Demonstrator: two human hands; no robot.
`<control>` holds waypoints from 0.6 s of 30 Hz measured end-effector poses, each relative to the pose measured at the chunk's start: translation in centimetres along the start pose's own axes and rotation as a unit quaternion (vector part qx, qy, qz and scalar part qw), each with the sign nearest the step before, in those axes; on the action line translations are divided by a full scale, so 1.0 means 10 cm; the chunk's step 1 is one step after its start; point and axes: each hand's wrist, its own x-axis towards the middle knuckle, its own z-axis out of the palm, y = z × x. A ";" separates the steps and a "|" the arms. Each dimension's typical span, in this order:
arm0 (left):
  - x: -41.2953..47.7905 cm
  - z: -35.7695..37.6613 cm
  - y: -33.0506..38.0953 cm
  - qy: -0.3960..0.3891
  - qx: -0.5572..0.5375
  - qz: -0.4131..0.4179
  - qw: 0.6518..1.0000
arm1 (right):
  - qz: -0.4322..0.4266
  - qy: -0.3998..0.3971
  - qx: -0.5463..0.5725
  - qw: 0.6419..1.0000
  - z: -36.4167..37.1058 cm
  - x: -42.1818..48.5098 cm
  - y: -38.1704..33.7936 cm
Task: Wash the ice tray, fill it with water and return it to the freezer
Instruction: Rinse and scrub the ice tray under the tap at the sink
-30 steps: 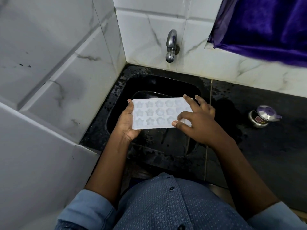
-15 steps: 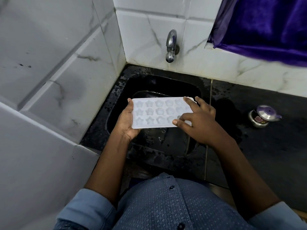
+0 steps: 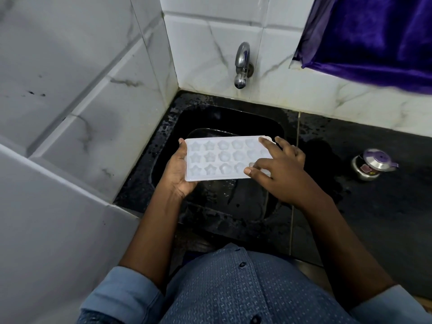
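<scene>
**Observer:** Where is the tray?

**Operator:** I have the ice tray [image 3: 224, 157] roughly level over the black sink [image 3: 233, 118], cavities up, at 6 o'clock from the tap [image 3: 242, 64]. My left hand [image 3: 178, 174] grips its 9 o'clock end, palm underneath and thumb on the rim. My right hand [image 3: 282, 174] lies open on the 3 o'clock end, fingers [image 3: 266, 146] spread flat across the moulds and thumb on the near edge. It clasps nothing.

**Observer:** Which step is that?

**Operator:** The washing, I judge, with fingers rubbing the star-shaped hollows. I see no stream from the tap, and I cannot tell whether the hollows hold water.

**Observer:** How do you do it well?

**Operator:** I let the left hand carry the weight and hold the tray low above the basin. That way drips fall in the sink and not on the worktop [image 3: 374, 218] at 3 o'clock, where a small steel pot [image 3: 371, 164] stands well apart. I work a fingertip into each hollow, row by row from 3 toward 9 o'clock, because the star points probably trap residue. The plastic looks thin and bendy, so I press lightly or it may twist out of the left grip. After that it needs running water from the tap at 12 o'clock, with the tray tilted to drain away from me.
</scene>
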 end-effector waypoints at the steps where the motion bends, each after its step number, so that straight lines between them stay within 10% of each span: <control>1: 0.00 0.00 0.00 0.001 0.001 0.000 1.000 | -0.004 -0.002 0.005 1.000 0.01 0.00 0.00; 18: 0.00 0.03 0.00 0.017 -0.012 -0.016 1.000 | -0.025 -0.047 -0.051 0.997 0.11 0.06 -0.21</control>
